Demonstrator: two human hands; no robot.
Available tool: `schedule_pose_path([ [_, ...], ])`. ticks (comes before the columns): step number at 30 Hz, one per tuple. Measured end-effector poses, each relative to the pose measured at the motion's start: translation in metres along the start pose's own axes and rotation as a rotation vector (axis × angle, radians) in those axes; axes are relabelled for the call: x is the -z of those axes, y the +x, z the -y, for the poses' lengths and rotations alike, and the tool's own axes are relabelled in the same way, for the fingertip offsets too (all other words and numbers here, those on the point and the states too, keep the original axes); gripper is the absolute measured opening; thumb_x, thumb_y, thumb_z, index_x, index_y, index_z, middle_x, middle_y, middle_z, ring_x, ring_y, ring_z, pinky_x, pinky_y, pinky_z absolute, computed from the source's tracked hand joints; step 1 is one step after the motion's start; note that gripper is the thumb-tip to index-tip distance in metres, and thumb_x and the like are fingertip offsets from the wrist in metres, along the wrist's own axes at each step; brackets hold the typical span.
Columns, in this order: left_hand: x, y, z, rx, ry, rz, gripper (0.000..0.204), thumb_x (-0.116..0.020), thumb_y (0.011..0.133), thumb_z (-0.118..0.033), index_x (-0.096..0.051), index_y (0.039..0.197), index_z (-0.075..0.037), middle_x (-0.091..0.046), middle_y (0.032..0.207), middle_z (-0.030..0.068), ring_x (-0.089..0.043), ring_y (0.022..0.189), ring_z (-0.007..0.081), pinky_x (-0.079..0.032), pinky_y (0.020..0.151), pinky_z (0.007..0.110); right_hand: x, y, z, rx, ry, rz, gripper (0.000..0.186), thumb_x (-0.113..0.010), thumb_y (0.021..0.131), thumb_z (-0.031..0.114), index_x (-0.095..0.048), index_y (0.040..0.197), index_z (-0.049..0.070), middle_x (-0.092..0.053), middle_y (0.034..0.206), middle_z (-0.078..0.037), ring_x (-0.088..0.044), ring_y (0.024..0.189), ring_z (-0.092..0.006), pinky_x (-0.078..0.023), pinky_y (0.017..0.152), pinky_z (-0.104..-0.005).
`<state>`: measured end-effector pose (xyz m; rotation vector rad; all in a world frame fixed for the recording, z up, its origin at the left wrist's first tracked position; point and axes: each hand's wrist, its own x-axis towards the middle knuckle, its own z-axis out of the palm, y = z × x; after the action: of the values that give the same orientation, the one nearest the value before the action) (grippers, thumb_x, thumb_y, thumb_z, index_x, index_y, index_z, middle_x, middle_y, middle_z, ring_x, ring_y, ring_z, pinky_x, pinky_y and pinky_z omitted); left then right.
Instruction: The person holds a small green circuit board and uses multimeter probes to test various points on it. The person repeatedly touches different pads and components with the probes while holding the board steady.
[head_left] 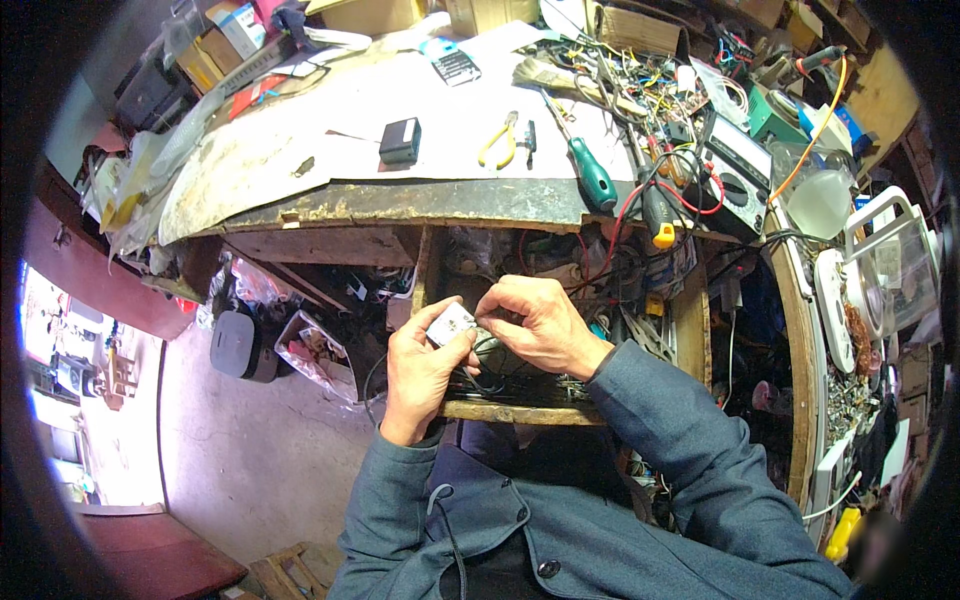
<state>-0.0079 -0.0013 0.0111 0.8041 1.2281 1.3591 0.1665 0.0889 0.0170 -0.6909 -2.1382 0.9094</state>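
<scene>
My left hand [420, 368] grips a small pale box-shaped part [453, 326] between thumb and fingers, above an open drawer [520, 411]. The fingertips of my right hand [540, 318] are pinched together at the right edge of that part. What they hold, if anything, is too small to make out. Just below the fingers hangs a thin dark cable [492, 386], and its connection to the part is hidden. Inside the drawer lie tools and wires, among them pliers [648, 332] at the right.
On the worktop beyond the drawer are a black box [400, 141], yellow-handled pliers [497, 144], a green-handled screwdriver [592, 172] and a multimeter [738, 180] with red and black leads. A brush [560, 78] lies beside tangled wires. An open carton [318, 352] stands at the lower left.
</scene>
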Motion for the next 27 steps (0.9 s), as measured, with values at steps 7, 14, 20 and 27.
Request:
schedule_pose_path([
  [7, 0.001, 0.0, 0.002, 0.002, -0.005, 0.008, 0.044, -0.072, 0.091, 0.002, -0.059, 0.133, 0.006, -0.07, 0.089, 0.0075, -0.068, 0.067, 0.011, -0.059, 0.06, 0.024, 0.003, 0.0, -0.002, 0.02, 0.001, 0.038, 0.01, -0.068, 0.084, 0.013, -0.068, 0.088, 0.004, -0.065, 0.08, -0.014, -0.067, 0.077, -0.0333, -0.053, 0.068, -0.042],
  [14, 0.001, 0.0, 0.0, 0.006, -0.012, 0.017, 0.044, -0.072, 0.092, 0.002, -0.059, 0.133, 0.006, -0.07, 0.088, 0.0073, -0.068, 0.066, 0.0111, -0.058, 0.06, 0.024, 0.002, 0.0, -0.002, -0.005, -0.015, 0.022, 0.012, -0.069, 0.084, 0.014, -0.068, 0.088, 0.003, -0.066, 0.081, -0.014, -0.067, 0.076, -0.0333, -0.053, 0.068, -0.0414],
  [20, 0.001, 0.0, -0.001, 0.009, -0.007, 0.017, 0.044, -0.072, 0.091, 0.002, -0.059, 0.133, 0.006, -0.07, 0.088, 0.0075, -0.068, 0.067, 0.0114, -0.059, 0.06, 0.025, 0.01, 0.003, 0.001, -0.058, 0.091, -0.045, 0.01, -0.072, 0.083, 0.011, -0.069, 0.087, 0.003, -0.063, 0.078, -0.012, -0.064, 0.071, -0.0238, -0.051, 0.062, -0.0356],
  [27, 0.001, 0.001, 0.002, 0.001, 0.005, 0.028, 0.045, -0.073, 0.09, 0.001, -0.059, 0.133, 0.007, -0.07, 0.089, 0.0073, -0.067, 0.066, 0.0113, -0.059, 0.059, 0.025, 0.011, 0.002, 0.004, -0.045, -0.008, 0.015, 0.01, -0.073, 0.084, 0.014, -0.07, 0.087, 0.004, -0.057, 0.075, -0.009, -0.059, 0.068, -0.0235, -0.048, 0.061, -0.0356],
])
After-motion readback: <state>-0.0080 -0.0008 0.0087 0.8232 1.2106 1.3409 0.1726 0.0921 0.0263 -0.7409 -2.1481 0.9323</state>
